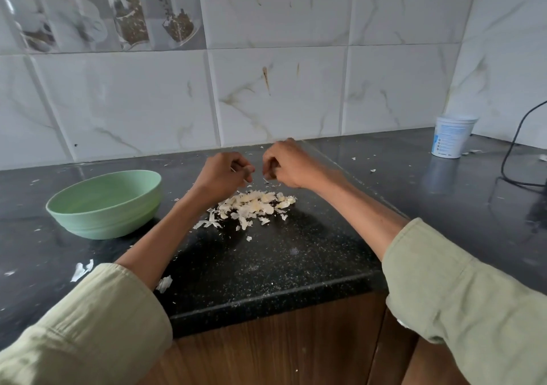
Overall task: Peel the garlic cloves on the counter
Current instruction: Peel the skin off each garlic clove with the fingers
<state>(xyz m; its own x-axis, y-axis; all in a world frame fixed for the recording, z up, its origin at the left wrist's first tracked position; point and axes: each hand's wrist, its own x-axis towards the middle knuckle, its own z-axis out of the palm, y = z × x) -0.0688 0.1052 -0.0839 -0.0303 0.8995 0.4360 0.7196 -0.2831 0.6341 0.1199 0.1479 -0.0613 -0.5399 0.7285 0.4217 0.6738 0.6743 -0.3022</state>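
Observation:
A pile of garlic cloves and loose papery skins (256,204) lies on the black speckled counter (266,260). Both hands hover just above and behind the pile, a small gap apart. My left hand (222,176) has its fingers curled round a small garlic clove, which is mostly hidden, with thin bits of skin showing at the fingertips. My right hand (287,164) has its fingers curled and pinched together, with a small sliver of garlic skin (265,180) at the fingertips.
An empty green bowl (103,204) stands left of the pile. At the back right are a white tub (453,137) and a black cable (513,147). Skin scraps (81,269) are scattered over the counter. A tiled wall runs behind, and the counter's front edge is near me.

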